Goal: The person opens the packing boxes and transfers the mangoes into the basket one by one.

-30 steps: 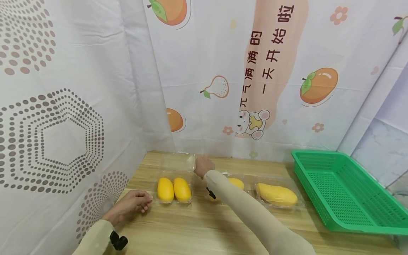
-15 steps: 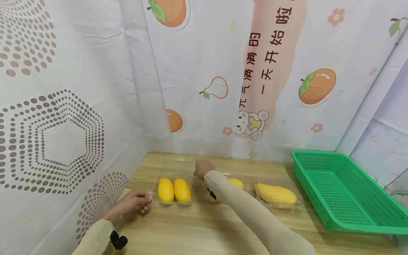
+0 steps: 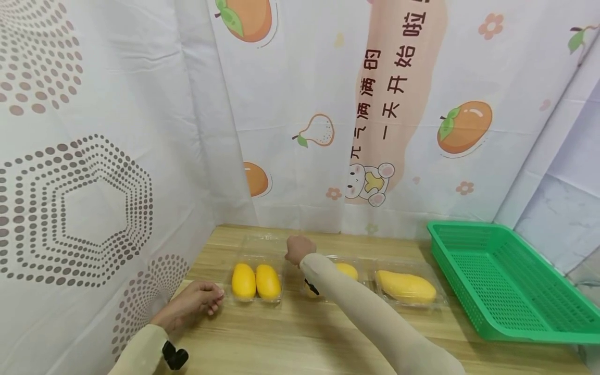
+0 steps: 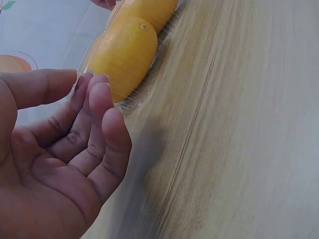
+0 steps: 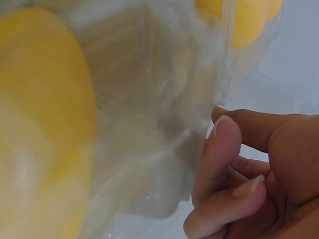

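Observation:
Two yellow mangoes [image 3: 244,282] lie side by side in a clear plastic clamshell box [image 3: 260,299] at the table's left. Its lid [image 3: 262,246] is raised at the far side. My right hand [image 3: 300,251] holds the lid's right edge; in the right wrist view, thumb and index fingertip [image 5: 227,130] pinch the clear plastic. My left hand [image 3: 199,300] is at the box's left side. In the left wrist view, its thumb [image 4: 55,85] and index finger pinch the thin plastic edge, with the other fingers curled loosely. The right sleeve partly hides a second box.
Another clear box with a mango [image 3: 346,270] stands behind my right forearm. Right of it is one more boxed mango [image 3: 407,286]. A green plastic basket [image 3: 497,333] sits at the right. Printed cloth [image 3: 290,182] hangs behind and left of the wooden table [image 3: 262,344].
The raised lid's upper edge has come down, and my right hand has lowered slightly with it. My left hand and the mangoes have stayed in place.

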Demonstrator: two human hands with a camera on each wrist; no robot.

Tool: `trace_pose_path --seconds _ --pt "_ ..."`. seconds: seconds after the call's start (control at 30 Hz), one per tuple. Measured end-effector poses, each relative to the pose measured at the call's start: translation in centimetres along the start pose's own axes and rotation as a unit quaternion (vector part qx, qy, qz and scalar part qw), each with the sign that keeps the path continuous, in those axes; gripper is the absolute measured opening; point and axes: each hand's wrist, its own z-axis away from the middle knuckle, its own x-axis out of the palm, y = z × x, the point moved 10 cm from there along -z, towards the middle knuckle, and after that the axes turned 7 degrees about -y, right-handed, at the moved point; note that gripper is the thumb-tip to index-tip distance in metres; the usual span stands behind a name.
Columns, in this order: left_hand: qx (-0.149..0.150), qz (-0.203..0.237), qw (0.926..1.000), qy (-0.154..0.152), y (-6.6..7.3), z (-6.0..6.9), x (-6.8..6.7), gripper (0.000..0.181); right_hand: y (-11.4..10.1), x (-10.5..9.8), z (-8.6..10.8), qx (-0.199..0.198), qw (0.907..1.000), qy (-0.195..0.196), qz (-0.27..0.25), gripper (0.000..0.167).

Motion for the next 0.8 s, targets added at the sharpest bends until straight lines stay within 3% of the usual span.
trace_pose_path --seconds 0.17,0.4,0.6,0.8 --pt "0.001 0.006 1.0 -0.001 0.0 0.0 0.0 0.027 -0.3 -0.4 0.2 -0.001 0.9995 0.013 0.029 0.022" --pt "0.001 0.004 1.0 0.006 0.1 -0.1 0.0 0.028 -0.2 -0.8 0.3 -0.005 0.9997 0.018 0.018 0.032" --pt "-0.004 0.0 0.9999 0.01 0.0 -0.2 -0.1 0.028 -0.3 -1.5 0.9 -0.021 0.9993 0.024 -0.019 0.046" --pt "0.001 0.001 1.0 0.003 0.0 -0.2 0.0 0.028 -1.9 -1.5 1.7 -0.064 0.9976 0.021 -0.018 0.054"
